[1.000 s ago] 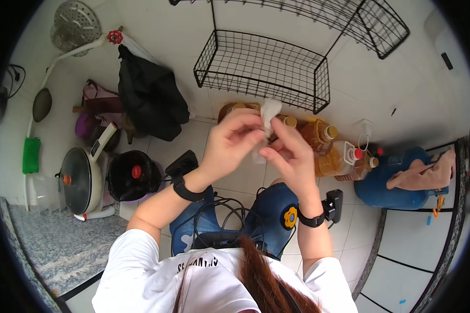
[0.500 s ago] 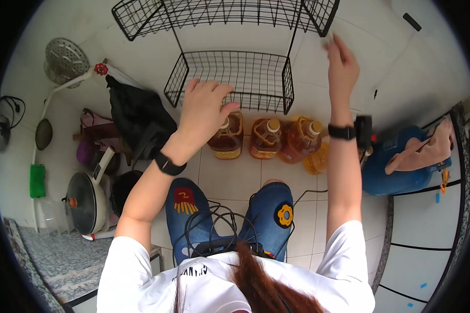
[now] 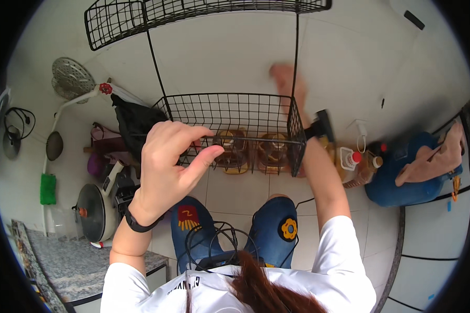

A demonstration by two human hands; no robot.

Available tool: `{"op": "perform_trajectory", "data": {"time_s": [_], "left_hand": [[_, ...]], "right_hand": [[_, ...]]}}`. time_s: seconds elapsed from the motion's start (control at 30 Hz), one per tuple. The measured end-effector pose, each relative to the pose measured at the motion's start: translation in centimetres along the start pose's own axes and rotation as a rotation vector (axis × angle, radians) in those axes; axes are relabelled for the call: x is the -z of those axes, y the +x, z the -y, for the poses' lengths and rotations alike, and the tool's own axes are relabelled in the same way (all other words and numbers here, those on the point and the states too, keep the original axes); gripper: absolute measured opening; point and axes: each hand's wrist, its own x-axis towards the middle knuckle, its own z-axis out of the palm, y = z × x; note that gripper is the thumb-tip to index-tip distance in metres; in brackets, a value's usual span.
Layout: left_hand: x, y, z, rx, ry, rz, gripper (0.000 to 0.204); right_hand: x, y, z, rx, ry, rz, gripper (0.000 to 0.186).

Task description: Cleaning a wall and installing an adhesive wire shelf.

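Indoors — wire basket [image 3: 253,139], tiled floor [image 3: 236,191], counter [image 3: 115,267]

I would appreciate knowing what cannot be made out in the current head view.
Right hand: blurred in the head view, its grasp unclear.
Left hand: itself hides some fingers in the head view.
Upper wire basket: cut off by the head view's top edge.
Amber bottles: partly screened by the lower wire basket in the head view.
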Motion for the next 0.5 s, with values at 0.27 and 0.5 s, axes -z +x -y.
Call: {"op": "perform_trajectory", "data": {"time_s": [0.27,0.5], "left_hand": [[1.1,0.8,-1.7,-0.015,-0.012,-0.081,0.015],[1.9,0.8,-1.3,0.000,-0.017,-0.087,0.013]], "right_hand": [[0.4,4.7,4.5,0.302,-0.116,-0.014,0.009],[3.3,13.0,9.0,-0.014,-0.123,-0.497,0.009]]}}
